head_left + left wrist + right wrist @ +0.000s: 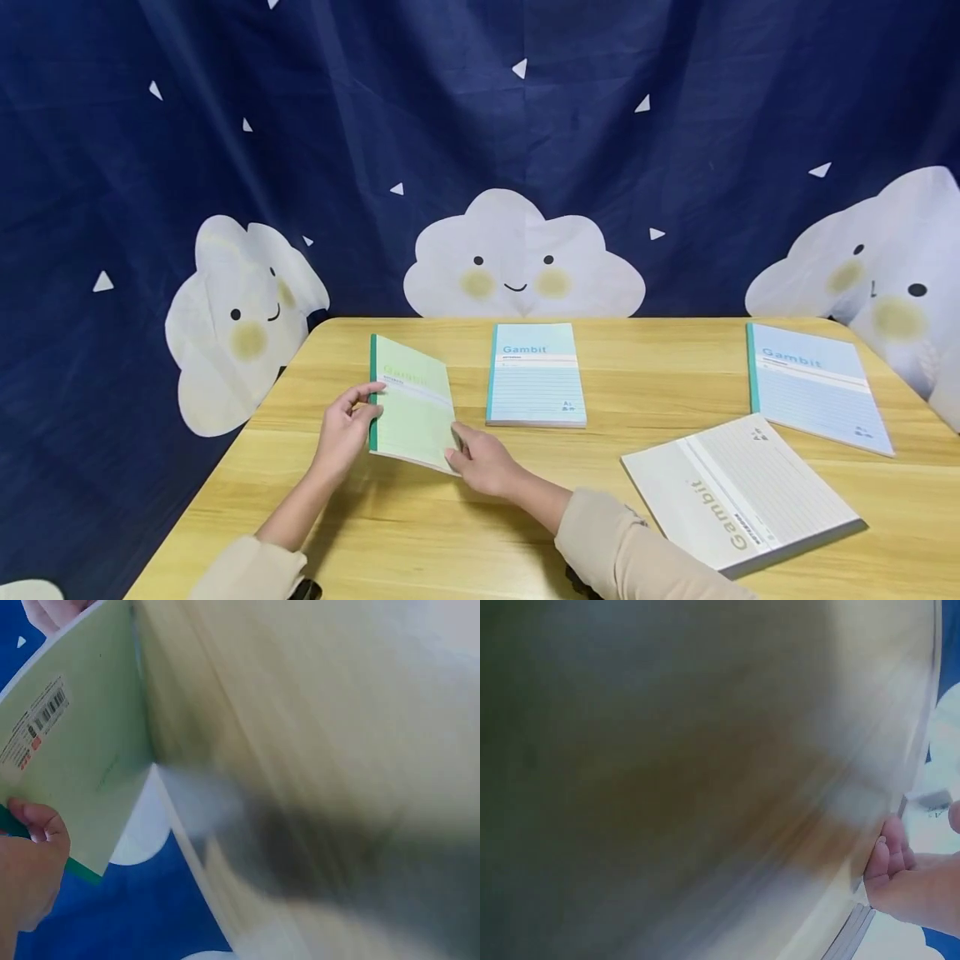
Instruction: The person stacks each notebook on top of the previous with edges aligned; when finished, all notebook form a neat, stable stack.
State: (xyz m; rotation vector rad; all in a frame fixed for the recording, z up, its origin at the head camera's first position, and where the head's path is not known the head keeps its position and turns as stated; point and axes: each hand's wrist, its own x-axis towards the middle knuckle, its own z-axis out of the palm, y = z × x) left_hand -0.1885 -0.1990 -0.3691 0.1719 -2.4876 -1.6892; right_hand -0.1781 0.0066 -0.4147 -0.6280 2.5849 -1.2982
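Observation:
Both hands hold a green notebook (411,425) tilted up above the left part of the table. My left hand (345,429) pinches its dark green spine at the left edge, fingers on the front cover. At the lower right corner, my right hand (487,462) grips the notebook with the thumb on the front. In the left wrist view the pale green back cover shows, with a barcode sticker (43,720) on it. The right wrist view catches the right hand (900,877) at its edge, where little of the notebook shows.
A blue notebook (534,392) lies flat just right of the green one. Farther right lies another blue notebook (817,396), and a grey-white notebook (731,492) rests turned in front of it. The wooden table (420,542) ends at a dark blue curtain (450,100) with clouds.

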